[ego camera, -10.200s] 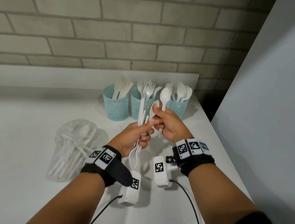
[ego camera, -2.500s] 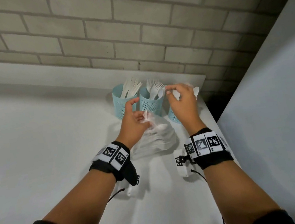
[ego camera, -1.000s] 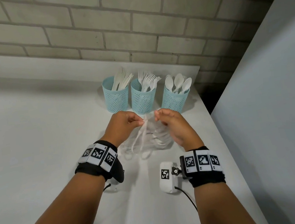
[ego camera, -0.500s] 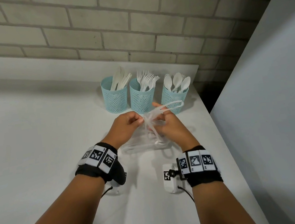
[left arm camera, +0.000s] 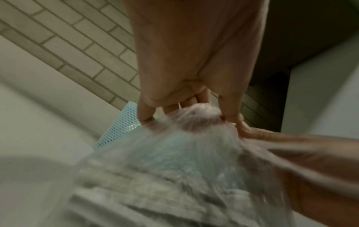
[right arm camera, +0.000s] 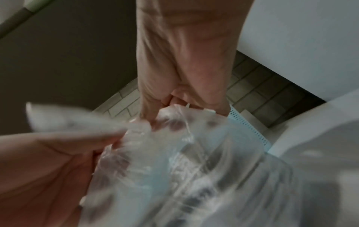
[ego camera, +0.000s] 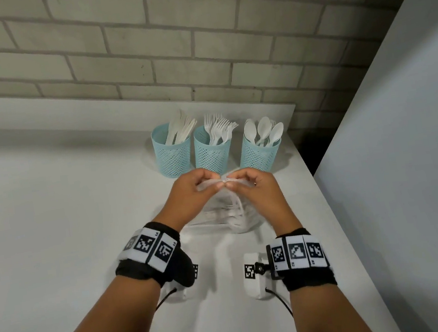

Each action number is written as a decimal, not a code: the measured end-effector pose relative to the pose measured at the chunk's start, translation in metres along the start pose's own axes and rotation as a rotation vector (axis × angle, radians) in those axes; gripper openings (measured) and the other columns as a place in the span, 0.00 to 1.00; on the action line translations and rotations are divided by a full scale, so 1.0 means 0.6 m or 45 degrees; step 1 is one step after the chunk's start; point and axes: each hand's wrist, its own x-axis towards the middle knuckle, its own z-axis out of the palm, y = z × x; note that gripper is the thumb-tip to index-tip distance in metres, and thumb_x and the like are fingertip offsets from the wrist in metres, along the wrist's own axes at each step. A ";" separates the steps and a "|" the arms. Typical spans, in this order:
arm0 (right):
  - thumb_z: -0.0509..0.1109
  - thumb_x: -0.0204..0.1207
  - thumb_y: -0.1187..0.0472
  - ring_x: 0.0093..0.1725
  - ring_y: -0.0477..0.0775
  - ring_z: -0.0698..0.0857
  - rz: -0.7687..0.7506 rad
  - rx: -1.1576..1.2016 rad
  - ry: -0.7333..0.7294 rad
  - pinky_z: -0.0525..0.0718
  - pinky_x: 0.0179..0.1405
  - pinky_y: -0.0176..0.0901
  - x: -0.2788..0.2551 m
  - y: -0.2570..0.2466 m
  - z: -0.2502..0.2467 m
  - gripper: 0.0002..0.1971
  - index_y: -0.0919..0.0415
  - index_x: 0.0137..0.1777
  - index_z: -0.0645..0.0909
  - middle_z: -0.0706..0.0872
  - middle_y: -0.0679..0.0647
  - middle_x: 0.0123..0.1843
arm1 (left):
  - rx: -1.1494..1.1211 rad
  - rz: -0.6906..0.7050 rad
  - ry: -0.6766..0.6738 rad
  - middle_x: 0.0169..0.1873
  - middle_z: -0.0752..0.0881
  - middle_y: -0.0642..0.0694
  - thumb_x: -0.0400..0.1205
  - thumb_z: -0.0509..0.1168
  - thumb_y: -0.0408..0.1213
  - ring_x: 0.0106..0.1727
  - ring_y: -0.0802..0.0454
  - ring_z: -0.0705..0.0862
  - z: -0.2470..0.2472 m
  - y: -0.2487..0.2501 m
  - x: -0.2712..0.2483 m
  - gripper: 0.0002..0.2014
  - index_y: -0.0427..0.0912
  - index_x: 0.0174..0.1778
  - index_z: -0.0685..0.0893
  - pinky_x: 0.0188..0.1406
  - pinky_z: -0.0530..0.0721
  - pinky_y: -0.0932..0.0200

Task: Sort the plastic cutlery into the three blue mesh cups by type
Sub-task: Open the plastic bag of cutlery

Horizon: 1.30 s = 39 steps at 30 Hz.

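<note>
Three blue mesh cups stand in a row at the back of the white table [ego camera: 50,217]: the left cup [ego camera: 173,155] holds knives, the middle cup [ego camera: 212,151] forks, the right cup [ego camera: 260,148] spoons. Just in front of them lies a clear plastic bag [ego camera: 227,216] with white cutlery inside. My left hand [ego camera: 197,188] and right hand [ego camera: 248,182] meet above it, each pinching the bag's gathered top. The wrist views show the crumpled bag [left arm camera: 174,161] [right arm camera: 184,161] blurred, under curled fingers.
A brick wall runs behind the cups. A pale panel [ego camera: 409,167] stands along the table's right edge, with a dark gap at the back right corner. Cables trail from my wrist cameras over the near table.
Both hands have come together over the bag, now pinching its top at one spot. The loop of plastic seen half a second ago is pulled in.
</note>
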 end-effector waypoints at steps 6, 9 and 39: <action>0.72 0.73 0.68 0.41 0.36 0.83 -0.042 0.123 0.142 0.80 0.50 0.30 -0.001 -0.009 -0.014 0.08 0.54 0.41 0.84 0.86 0.49 0.43 | -0.323 -0.106 0.145 0.39 0.84 0.51 0.79 0.68 0.34 0.43 0.59 0.81 -0.019 0.023 -0.001 0.04 0.47 0.45 0.82 0.45 0.78 0.76; 0.73 0.74 0.61 0.39 0.36 0.80 -0.097 0.072 0.075 0.78 0.44 0.25 -0.002 -0.027 0.006 0.02 0.55 0.46 0.85 0.84 0.52 0.43 | -0.546 -0.166 0.143 0.42 0.85 0.46 0.80 0.67 0.31 0.45 0.56 0.84 -0.010 0.043 -0.001 0.09 0.44 0.54 0.80 0.52 0.81 0.67; 0.69 0.74 0.45 0.29 0.57 0.67 -0.163 -0.601 -0.158 0.66 0.32 0.46 -0.005 -0.098 0.001 0.28 0.69 0.25 0.71 0.68 0.64 0.29 | -0.844 -0.307 0.260 0.20 0.74 0.52 0.82 0.53 0.32 0.26 0.56 0.75 -0.098 0.165 -0.013 0.11 0.45 0.38 0.79 0.37 0.75 0.58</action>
